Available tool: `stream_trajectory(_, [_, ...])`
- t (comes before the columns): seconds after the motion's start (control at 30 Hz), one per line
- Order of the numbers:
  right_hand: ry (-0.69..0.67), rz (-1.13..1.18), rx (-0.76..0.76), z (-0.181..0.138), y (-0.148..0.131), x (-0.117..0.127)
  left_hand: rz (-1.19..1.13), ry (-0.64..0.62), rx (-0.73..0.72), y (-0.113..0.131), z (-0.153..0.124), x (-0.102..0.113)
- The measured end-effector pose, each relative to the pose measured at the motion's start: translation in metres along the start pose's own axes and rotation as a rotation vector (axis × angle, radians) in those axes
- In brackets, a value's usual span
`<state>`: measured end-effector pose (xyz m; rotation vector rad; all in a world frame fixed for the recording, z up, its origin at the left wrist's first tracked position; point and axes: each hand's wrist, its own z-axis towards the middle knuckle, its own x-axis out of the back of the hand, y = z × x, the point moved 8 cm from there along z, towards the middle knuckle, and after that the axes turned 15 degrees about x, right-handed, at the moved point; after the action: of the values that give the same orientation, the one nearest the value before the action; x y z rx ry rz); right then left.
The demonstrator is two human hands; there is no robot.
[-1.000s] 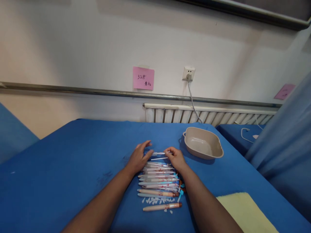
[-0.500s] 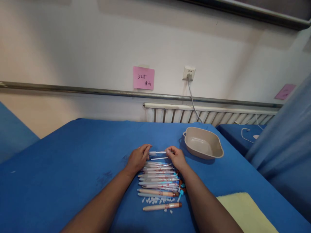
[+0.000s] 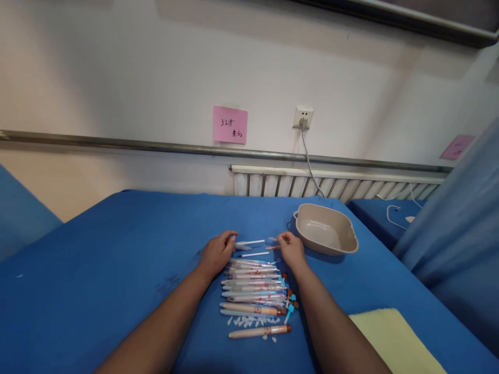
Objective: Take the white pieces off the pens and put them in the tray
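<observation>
My left hand (image 3: pixel 216 255) pinches the front part of a pen, from which a thin white refill (image 3: pixel 254 241) points right. Beneath it lie another pale pen part (image 3: pixel 245 248) and a second white refill (image 3: pixel 255 254). Across a small gap, my right hand (image 3: pixel 291 250) has its fingers closed on the pen's rear barrel (image 3: pixel 273 239); a pinkish pen piece (image 3: pixel 272 248) shows just under it. Nearer me is a stack of pens (image 3: pixel 253 285) lying side by side. Small white tips (image 3: pixel 253 321) and one peach pen with a brown end (image 3: pixel 259 332) lie closest.
A beige basin (image 3: pixel 325 228) stands at the back right of the blue-covered table (image 3: pixel 117 259). Brown and blue pen caps (image 3: pixel 290 307) lie beside my right forearm. A yellow cloth (image 3: pixel 393 337) is at the front right. Behind are a radiator (image 3: pixel 284 184) and a plugged-in cable (image 3: pixel 307 150).
My hands have moved apart, the right one to the right and the left slightly left. The pen between them has separated, leaving its white refill exposed on the left part.
</observation>
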<state>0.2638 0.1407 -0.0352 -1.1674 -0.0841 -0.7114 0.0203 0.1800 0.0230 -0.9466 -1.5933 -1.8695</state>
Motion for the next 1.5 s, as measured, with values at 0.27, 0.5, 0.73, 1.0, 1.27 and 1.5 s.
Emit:
stream_trajectory(0.27, [-0.108,0.389,-0.033,-0.01,-0.019,-0.037,0.001,-0.056,-0.133,0.018,-0.01,-0.014])
stream_trajectory(0.5, [-0.151,0.454,-0.104,-0.014,-0.012,-0.044,0.007,-0.071,-0.105,0.006,-0.003,-0.007])
stream_trajectory(0.73, [-0.151,0.448,-0.064,-0.012,-0.015,-0.043,-0.002,-0.021,-0.026,-0.013,0.009,0.006])
stream_trajectory(1.0, [-0.292,0.174,0.107,-0.012,-0.024,-0.038,-0.026,0.002,-0.02,-0.017,0.012,0.009])
stream_trajectory(1.27, [-0.277,0.137,0.117,-0.013,-0.025,-0.037,-0.038,-0.139,0.013,-0.029,0.017,-0.002])
stream_trajectory(1.5, [-0.29,0.101,0.172,-0.013,-0.039,-0.033,0.012,-0.068,0.036,-0.014,0.011,0.009])
